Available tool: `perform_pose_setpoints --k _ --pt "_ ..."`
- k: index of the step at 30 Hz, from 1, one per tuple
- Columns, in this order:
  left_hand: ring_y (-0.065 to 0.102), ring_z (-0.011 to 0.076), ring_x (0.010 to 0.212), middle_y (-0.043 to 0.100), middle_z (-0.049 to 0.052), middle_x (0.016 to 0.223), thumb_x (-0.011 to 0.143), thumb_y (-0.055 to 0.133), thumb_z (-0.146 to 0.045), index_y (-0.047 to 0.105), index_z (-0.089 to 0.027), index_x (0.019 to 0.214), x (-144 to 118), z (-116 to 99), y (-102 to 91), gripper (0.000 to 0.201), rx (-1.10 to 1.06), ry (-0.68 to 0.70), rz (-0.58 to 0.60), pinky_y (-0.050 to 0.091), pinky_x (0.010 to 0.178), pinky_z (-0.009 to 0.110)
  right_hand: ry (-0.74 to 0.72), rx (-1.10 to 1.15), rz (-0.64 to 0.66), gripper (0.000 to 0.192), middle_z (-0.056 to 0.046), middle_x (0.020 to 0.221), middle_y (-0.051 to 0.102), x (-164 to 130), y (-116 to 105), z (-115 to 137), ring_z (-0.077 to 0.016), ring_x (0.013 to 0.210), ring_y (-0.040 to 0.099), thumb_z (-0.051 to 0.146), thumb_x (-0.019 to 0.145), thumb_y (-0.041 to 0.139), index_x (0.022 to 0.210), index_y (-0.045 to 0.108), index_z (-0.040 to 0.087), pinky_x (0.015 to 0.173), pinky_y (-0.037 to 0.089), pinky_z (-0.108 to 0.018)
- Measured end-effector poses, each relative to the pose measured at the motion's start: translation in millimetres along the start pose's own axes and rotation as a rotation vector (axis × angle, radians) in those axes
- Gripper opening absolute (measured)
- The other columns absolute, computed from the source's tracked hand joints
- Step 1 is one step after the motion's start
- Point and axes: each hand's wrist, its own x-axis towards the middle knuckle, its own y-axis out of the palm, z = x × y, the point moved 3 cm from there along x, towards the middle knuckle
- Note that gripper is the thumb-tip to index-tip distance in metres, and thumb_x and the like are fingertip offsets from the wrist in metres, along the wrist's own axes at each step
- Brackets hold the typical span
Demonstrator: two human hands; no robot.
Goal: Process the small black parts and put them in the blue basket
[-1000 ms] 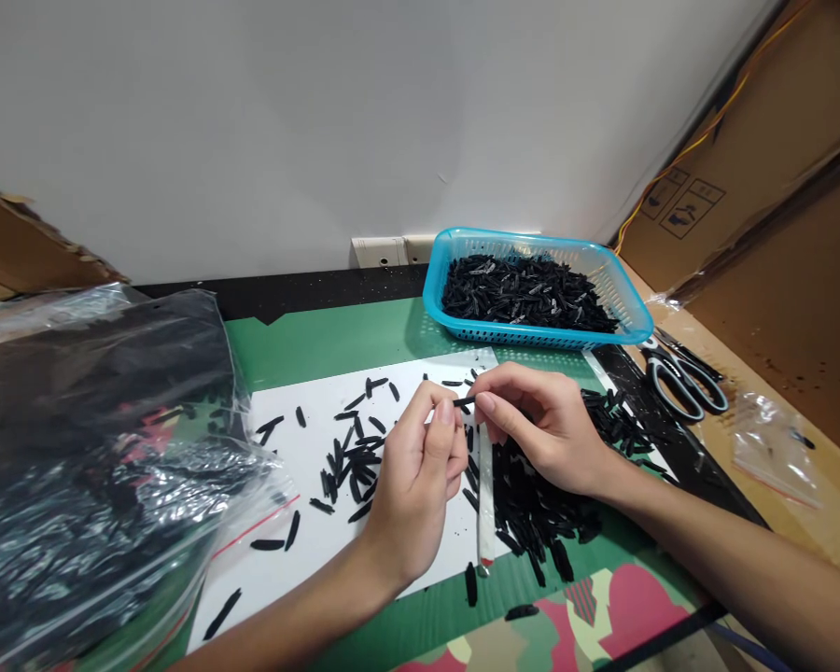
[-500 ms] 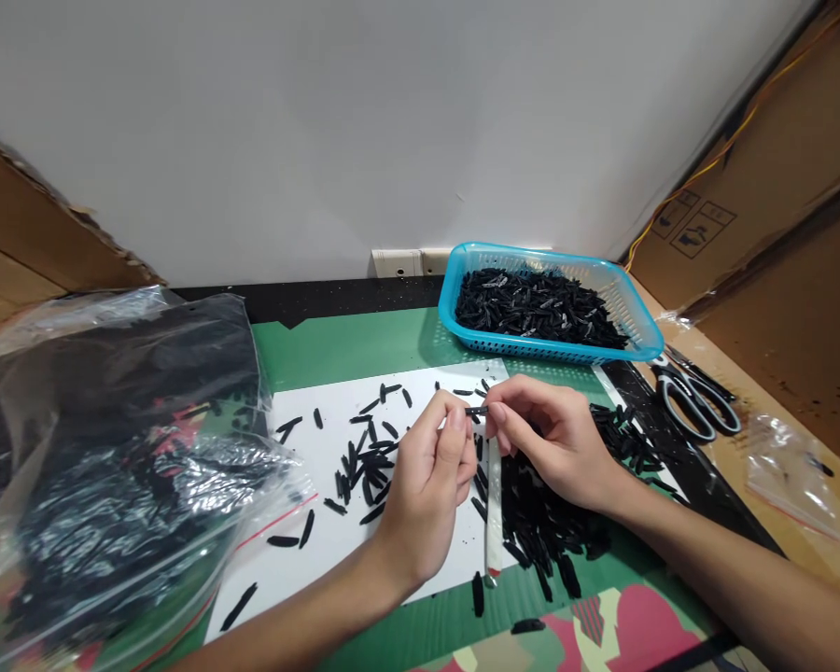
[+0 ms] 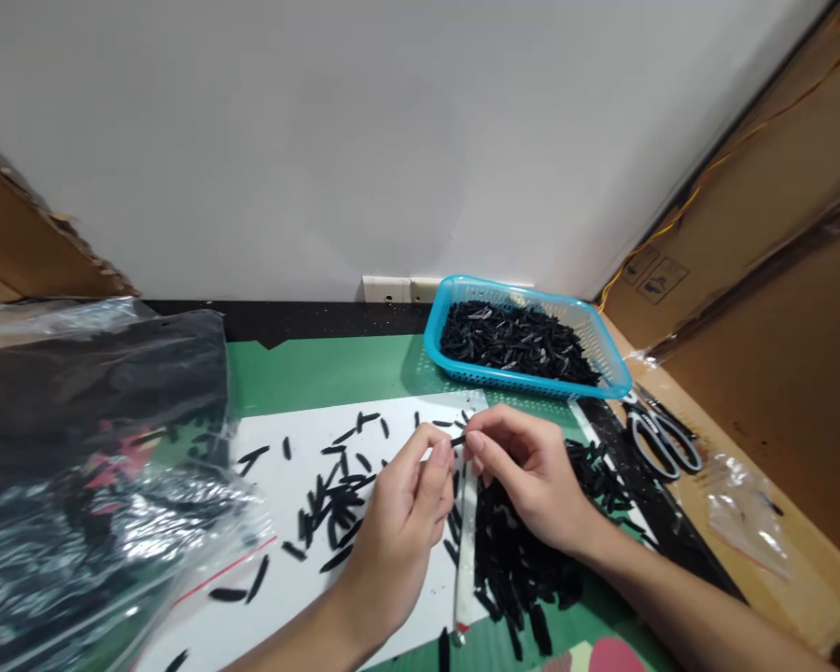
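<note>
My left hand (image 3: 400, 532) and my right hand (image 3: 525, 476) meet fingertip to fingertip over a white sheet (image 3: 280, 579). Between them they pinch one small black strip (image 3: 457, 440), each hand on one end. Scattered black strips (image 3: 336, 495) lie on the sheet left of my hands. A dense pile of black strips (image 3: 518, 560) lies under and right of my right hand. A white stick (image 3: 464, 551) lies on the sheet below my fingers.
A blue basket (image 3: 434, 350) full of black strips stands at the back. Scissors (image 3: 654, 439) lie right of it on a black strip of table. A large clear bag (image 3: 77, 485) of black parts fills the left. A small clear bag (image 3: 742, 513) lies at the right. Cardboard walls flank both sides.
The view has tilted up, so hands and table sit lower in the picture. Both hands keep their pinch on the small black strip, fingertips slightly closer together.
</note>
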Motion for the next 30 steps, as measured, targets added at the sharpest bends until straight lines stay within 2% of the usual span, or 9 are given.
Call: perform_pose_setpoints --k 6,11,17,19,21,23,24,27,30 --pt "0.014 0.0063 0.050 0.027 -0.010 0.064 0.102 0.050 -0.064 0.038 -0.023 0.082 4 -3 -3.4 0.047 -0.127 -0.050 -0.032 0.016 0.042 0.015 -0.037 0.039 -0.059 0.019 -0.002 0.082 0.068 1 -1 -6 -0.0128 0.067 0.060 0.036 0.102 0.065 0.105 0.070 0.018 0.059 0.052 -0.023" --pt "0.016 0.0059 0.049 0.029 -0.010 0.064 0.099 0.053 -0.068 0.036 -0.023 0.080 6 -4 -2.4 0.051 -0.143 -0.042 -0.035 0.017 0.042 0.015 -0.157 -0.042 -0.054 0.022 -0.005 0.098 0.073 4 0 -4 -0.0145 0.077 0.067 0.023 0.097 0.071 0.119 0.072 0.022 0.068 0.058 -0.026" --pt "0.014 0.0063 0.052 0.024 -0.010 0.064 0.097 0.054 -0.069 0.042 -0.022 0.082 7 -3 -4.1 0.051 -0.105 -0.094 -0.006 0.016 0.044 0.014 -0.237 -0.138 -0.053 0.011 -0.005 0.096 0.074 4 0 -4 -0.0179 0.084 0.070 0.018 0.097 0.072 0.103 0.078 0.024 0.067 0.058 -0.029" --pt "0.015 0.0060 0.050 0.024 -0.010 0.062 0.097 0.054 -0.070 0.044 -0.023 0.084 7 -3 -5.6 0.049 -0.113 -0.112 0.027 0.014 0.044 0.015 -0.346 -0.256 -0.087 0.014 -0.005 0.095 0.075 6 -3 2 -0.0187 0.085 0.071 0.013 0.097 0.070 0.104 0.077 0.023 0.072 0.058 -0.032" --pt "0.014 0.0055 0.048 0.024 -0.010 0.061 0.097 0.054 -0.069 0.046 -0.023 0.086 7 -3 -7.2 0.048 -0.136 -0.127 0.062 0.012 0.044 0.016 -0.544 -0.436 -0.135 0.019 -0.005 0.093 0.076 11 -8 13 -0.0197 0.085 0.069 0.007 0.095 0.069 0.104 0.076 0.023 0.078 0.058 -0.035" --pt "0.013 0.0051 0.047 0.025 -0.010 0.060 0.097 0.054 -0.068 0.047 -0.023 0.087 8 -2 -8.8 0.047 -0.167 -0.131 0.096 0.011 0.043 0.016 -0.710 -0.601 -0.234 0.023 -0.005 0.091 0.076 22 -15 25 -0.0208 0.085 0.067 0.003 0.093 0.069 0.103 0.075 0.023 0.082 0.057 -0.039" --pt "0.013 0.0051 0.047 0.025 -0.010 0.060 0.096 0.055 -0.069 0.047 -0.023 0.087 8 -1 -9.4 0.047 -0.190 -0.115 0.116 0.011 0.042 0.017 -0.731 -0.658 -0.297 0.023 -0.005 0.091 0.077 29 -20 31 -0.0215 0.087 0.067 0.003 0.093 0.069 0.103 0.075 0.023 0.085 0.056 -0.040" --pt "0.014 0.0046 0.045 0.027 -0.010 0.061 0.096 0.052 -0.068 0.050 -0.023 0.090 9 3 -11.3 0.045 -0.247 -0.105 0.145 0.011 0.041 0.017 -0.562 -0.708 -0.411 0.026 -0.006 0.107 0.079 52 -30 42 -0.0243 0.103 0.070 0.008 0.093 0.070 0.113 0.076 0.024 0.094 0.057 -0.045" --pt "0.012 0.0037 0.041 0.029 -0.011 0.059 0.097 0.048 -0.066 0.051 -0.024 0.090 12 7 -12.8 0.044 -0.318 -0.079 0.138 0.010 0.039 0.017 -0.448 -0.655 -0.349 0.032 -0.008 0.121 0.078 61 -28 43 -0.0253 0.114 0.070 0.013 0.093 0.071 0.123 0.074 0.024 0.100 0.057 -0.046"
